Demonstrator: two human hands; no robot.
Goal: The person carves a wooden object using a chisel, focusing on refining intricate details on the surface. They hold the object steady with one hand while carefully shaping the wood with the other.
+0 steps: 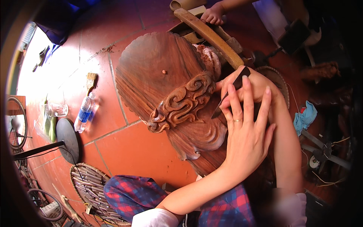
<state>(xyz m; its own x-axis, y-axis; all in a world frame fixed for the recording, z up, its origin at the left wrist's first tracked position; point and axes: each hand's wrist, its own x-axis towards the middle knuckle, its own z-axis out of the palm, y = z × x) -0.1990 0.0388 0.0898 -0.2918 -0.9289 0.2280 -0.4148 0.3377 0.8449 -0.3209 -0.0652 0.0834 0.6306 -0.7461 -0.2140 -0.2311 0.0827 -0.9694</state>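
A dark brown wood carving [159, 64] with a broad smooth face, a band of carved scrolls [185, 98] and a wavy lower part lies in front of my knees. My right hand [257, 89] is closed on a dark flat-bladed tool [221, 107], its tip slanting down toward the carving beside the scrolls. Across it reaches my left hand [245, 123], wearing a ring, fingers stretched and spread over the blade and the right hand. The tool's grip is hidden. A long wooden bar [210, 36] ends at my right knuckles; I cannot tell whether they touch.
On the tiled floor at left are a brush [90, 81], a water bottle [85, 112], a glass [59, 110] and a round black stand base [68, 140]. A basket of tools [90, 185] sits lower left. A blue cloth [304, 118] lies right. Another person's limb [213, 14] rests at the top.
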